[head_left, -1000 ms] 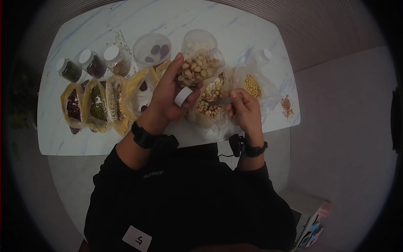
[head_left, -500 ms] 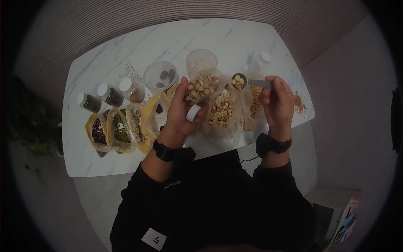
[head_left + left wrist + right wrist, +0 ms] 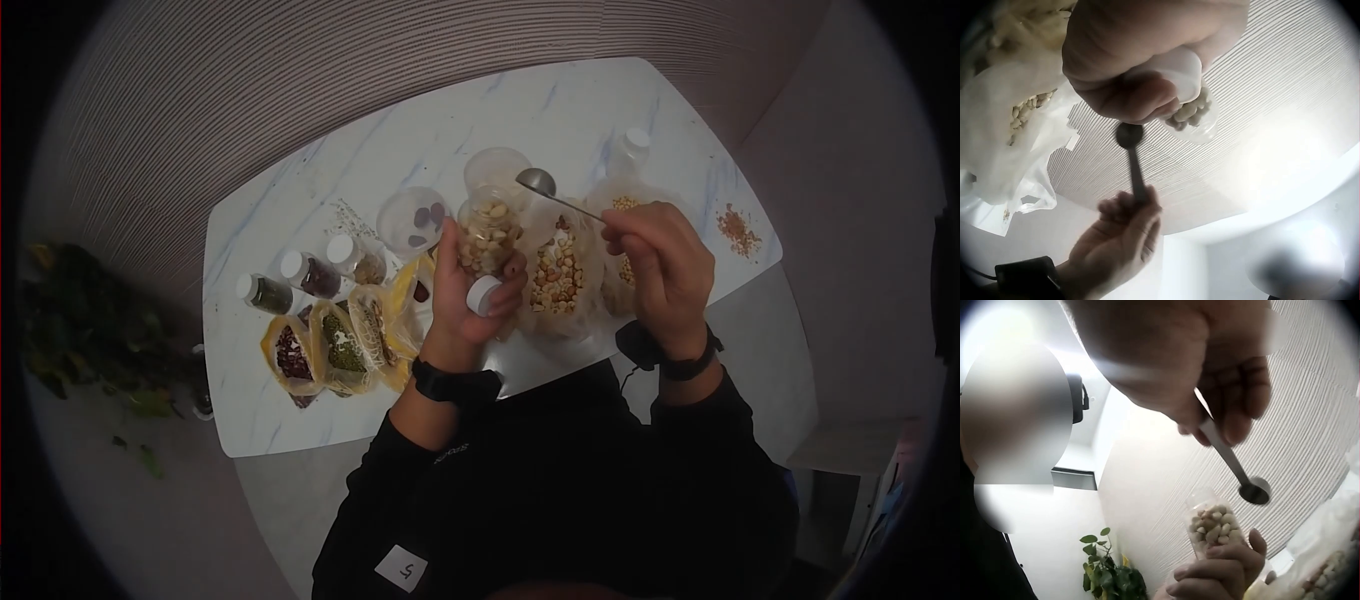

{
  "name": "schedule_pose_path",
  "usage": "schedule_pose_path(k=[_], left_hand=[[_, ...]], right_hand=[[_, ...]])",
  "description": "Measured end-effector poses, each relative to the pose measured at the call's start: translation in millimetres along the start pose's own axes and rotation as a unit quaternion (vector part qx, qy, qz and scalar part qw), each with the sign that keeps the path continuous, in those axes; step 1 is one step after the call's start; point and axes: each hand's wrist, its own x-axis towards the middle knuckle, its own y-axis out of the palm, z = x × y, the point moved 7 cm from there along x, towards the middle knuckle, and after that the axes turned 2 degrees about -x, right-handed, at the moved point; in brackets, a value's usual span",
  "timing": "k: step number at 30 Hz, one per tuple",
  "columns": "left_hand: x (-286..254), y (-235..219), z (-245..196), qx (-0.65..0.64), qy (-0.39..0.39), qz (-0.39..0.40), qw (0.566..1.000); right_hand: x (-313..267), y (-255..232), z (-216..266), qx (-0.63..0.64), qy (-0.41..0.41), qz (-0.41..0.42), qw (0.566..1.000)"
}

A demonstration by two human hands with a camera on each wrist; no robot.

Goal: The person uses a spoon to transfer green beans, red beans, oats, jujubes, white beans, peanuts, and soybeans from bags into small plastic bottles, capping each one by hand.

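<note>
My left hand (image 3: 478,300) grips a clear plastic jar (image 3: 490,235) well filled with cream and tan seeds or nuts, its mouth uncovered. The same hand also keeps a white screw cap (image 3: 484,296) in its curled fingers. Between thumb and fingers, my right hand (image 3: 668,270) pinches the handle of a metal measuring spoon (image 3: 1225,447). In the head view the spoon's bowl (image 3: 537,182) is tilted, just right of the jar's mouth and apart from it. Below and between the hands stands an opened plastic bag (image 3: 556,270) of similar seeds.
Leftward on the marbled table (image 3: 290,220) are several white-capped jars (image 3: 312,276) and opened yellow bags (image 3: 347,345) of beans and grains. Two clear tubs (image 3: 408,222) stand behind the left hand. Farther right are another capped jar (image 3: 632,148) and a small brown pile (image 3: 738,232).
The spoon rose from the bag carrying several seeds, then moved left toward the jar's mouth and tipped. The left hand turned the jar more upright. The head view has shifted.
</note>
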Motion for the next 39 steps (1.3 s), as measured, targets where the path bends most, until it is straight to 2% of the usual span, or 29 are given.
schedule_pose_path(k=[2, 4, 5, 7, 10, 11, 13, 14, 16, 17, 19, 20, 21, 22, 24, 25, 27, 31, 33, 35, 36, 37, 39], left_hand=[[-0.8, 2.6, -3.6, -0.031, 0.007, 0.025, 0.999], [2.5, -1.8, 1.6, -0.042, -0.004, 0.022, 0.999], [2.5, -5.6, 0.2, -0.022, 0.006, 0.008, 1.000], [0.4, -1.7, -7.7, -0.037, 0.026, 0.015, 0.999], [-2.8, -1.7, -18.4, -0.052, 0.067, -0.004, 0.996], [-3.6, -2.1, -19.6, -0.059, 0.078, -0.012, 0.995], [-3.8, -3.7, -19.5, -0.063, 0.091, -0.023, 0.994], [-2.5, -4.8, -17.0, -0.057, 0.092, -0.028, 0.994], [-1.9, -7.2, -13.8, -0.050, 0.094, -0.037, 0.994], [-1.3, -4.8, -11.9, -0.038, 0.084, -0.019, 0.996], [-1.4, -5.7, -10.8, -0.022, 0.073, 0.000, 0.997], [-1.9, -6.6, -13.0, -0.013, 0.087, 0.033, 0.996], [-2.8, -4.7, -15.0, -0.005, 0.099, 0.066, 0.993], [-3.1, -6.4, -14.8, -0.002, 0.096, 0.067, 0.993], [-4.6, -10.3, -21.7, 0.027, 0.145, 0.029, 0.989], [-4.4, -8.0, -20.3, 0.028, 0.143, 0.029, 0.989], [-7.1, -11.2, -22.4, 0.061, 0.193, -0.061, 0.977], [-4.7, 4.2, -14.6, 0.042, 0.185, -0.057, 0.980], [-7.5, 4.3, -13.9, 0.063, 0.188, -0.105, 0.974], [-6.5, 3.4, -14.0, 0.061, 0.188, -0.110, 0.974], [-6.4, 1.0, -14.4, 0.055, 0.189, -0.117, 0.973], [-6.5, -3.1, -15.3, 0.055, 0.189, -0.117, 0.973], [-1.3, 7.2, -2.8, 0.107, 0.098, 0.023, 0.989]], right_hand=[[-3.5, -6.3, -5.4, 0.002, 0.017, -0.012, 1.000], [-11.1, 9.2, -22.9, -0.069, 0.074, 0.121, 0.987], [-16.2, 9.5, -27.9, -0.068, 0.074, 0.120, 0.988], [-39.1, 32.4, -42.2, -0.125, 0.075, 0.279, 0.949], [-61.1, 43.2, -54.1, -0.119, 0.108, 0.318, 0.934], [-60.9, 43.5, -53.6, -0.118, 0.109, 0.318, 0.934], [-53.8, 44.6, -40.5, -0.121, 0.029, 0.310, 0.942], [-50.4, 46.2, -37.8, -0.118, 0.030, 0.310, 0.943], [-37.1, 45.6, -24.9, -0.055, 0.026, 0.237, 0.970], [-33.8, 52.0, -20.2, -0.052, 0.028, 0.236, 0.970], [-24.2, 61.6, 1.2, 0.030, -0.038, 0.190, 0.981], [-25.0, 70.0, 2.6, 0.030, -0.037, 0.187, 0.981], [-30.3, 81.6, 6.1, 0.013, -0.072, 0.194, 0.978], [-34.6, 90.1, 9.3, -0.005, -0.106, 0.202, 0.974], [-34.9, 95.1, 9.2, -0.017, -0.108, 0.189, 0.976], [-35.0, 95.3, 9.4, -0.027, -0.112, 0.181, 0.977], [-34.9, 95.6, 7.4, -0.042, -0.107, 0.185, 0.976], [-37.6, 95.9, 4.0, -0.057, -0.106, 0.189, 0.975], [-36.6, 91.1, 5.9, -0.043, -0.102, 0.177, 0.978], [-31.5, 82.6, 8.2, -0.028, -0.101, 0.162, 0.981], [-25.3, 70.1, 3.6, -0.001, -0.056, 0.126, 0.990], [-20.2, 57.8, -1.7, 0.027, -0.009, 0.092, 0.995], [-6.4, 42.1, -9.4, 0.026, 0.009, 0.077, 0.997]])
